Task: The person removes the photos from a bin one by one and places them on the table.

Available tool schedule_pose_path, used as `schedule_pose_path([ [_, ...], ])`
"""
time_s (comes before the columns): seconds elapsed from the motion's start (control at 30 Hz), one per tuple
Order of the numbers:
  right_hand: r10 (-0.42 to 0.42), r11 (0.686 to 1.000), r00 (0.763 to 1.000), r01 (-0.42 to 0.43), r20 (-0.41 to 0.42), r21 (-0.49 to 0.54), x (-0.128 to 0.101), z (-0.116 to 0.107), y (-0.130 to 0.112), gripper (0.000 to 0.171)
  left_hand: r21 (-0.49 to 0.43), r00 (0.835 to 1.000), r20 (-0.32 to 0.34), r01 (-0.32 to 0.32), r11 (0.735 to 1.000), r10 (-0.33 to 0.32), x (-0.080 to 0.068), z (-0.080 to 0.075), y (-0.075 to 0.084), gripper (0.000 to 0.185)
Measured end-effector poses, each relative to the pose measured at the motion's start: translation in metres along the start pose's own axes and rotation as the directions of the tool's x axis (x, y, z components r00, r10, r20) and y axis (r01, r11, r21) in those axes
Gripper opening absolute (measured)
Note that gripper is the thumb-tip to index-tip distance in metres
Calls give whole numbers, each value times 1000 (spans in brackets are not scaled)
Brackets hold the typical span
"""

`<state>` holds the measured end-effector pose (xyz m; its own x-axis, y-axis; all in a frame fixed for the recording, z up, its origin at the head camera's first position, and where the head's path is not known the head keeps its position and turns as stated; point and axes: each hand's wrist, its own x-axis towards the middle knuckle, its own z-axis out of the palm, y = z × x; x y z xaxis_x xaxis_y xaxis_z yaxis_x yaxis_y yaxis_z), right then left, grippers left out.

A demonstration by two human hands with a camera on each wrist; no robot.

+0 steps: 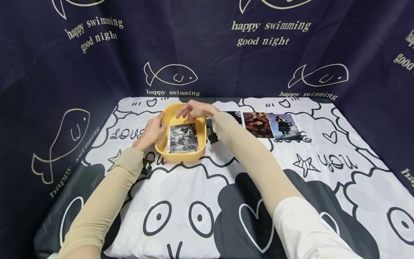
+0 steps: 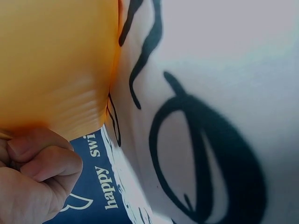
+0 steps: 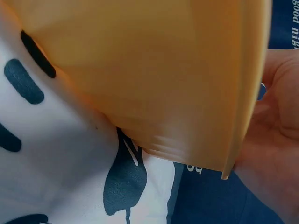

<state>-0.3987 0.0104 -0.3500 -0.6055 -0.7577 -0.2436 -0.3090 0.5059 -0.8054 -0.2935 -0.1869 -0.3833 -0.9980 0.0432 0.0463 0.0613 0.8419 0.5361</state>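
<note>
A yellow plastic tub (image 1: 181, 157) stands on the patterned cloth, its side filling much of both wrist views. Inside it lie black-and-white photo prints (image 1: 183, 139), seemingly a small stack. My left hand (image 1: 153, 131) grips the tub's left rim; in the left wrist view its curled fingers (image 2: 46, 158) are at the tub's edge. Over the back right rim reaches my right hand (image 1: 196, 109), its fingers loosely bent above the tub's inside, with nothing seen in them. In the right wrist view, the palm (image 3: 275, 126) is beside the rim and the fingertips are hidden.
Right of the tub lie a reddish photo (image 1: 257, 125), a blue-sky photo (image 1: 283, 126) and a dark photo (image 1: 237, 117) partly hidden by my right forearm. The white-and-black cartoon cloth (image 1: 181, 190) covers the surface. A navy curtain (image 1: 220, 54) hangs behind and at the sides.
</note>
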Motion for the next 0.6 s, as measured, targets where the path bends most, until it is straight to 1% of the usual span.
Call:
schedule_pose_path([
  [0.17,39,996,999,-37,13,-81,2,-1,1,57,-16,1000,-10,-5,1000,5,-1,0,1,65],
  [0.33,58,984,998,-54,19,-167,5,0,2,52,-23,1000,-3,-10,1000,10,-1,1,1,64],
  [0.47,57,978,998,-53,12,-202,6,2,3,46,-21,1000,-3,-14,1000,14,-1,1,1,64],
  [0.6,58,971,998,-57,-2,-234,6,5,3,45,-17,1000,-2,-10,1000,10,0,1,1,64],
])
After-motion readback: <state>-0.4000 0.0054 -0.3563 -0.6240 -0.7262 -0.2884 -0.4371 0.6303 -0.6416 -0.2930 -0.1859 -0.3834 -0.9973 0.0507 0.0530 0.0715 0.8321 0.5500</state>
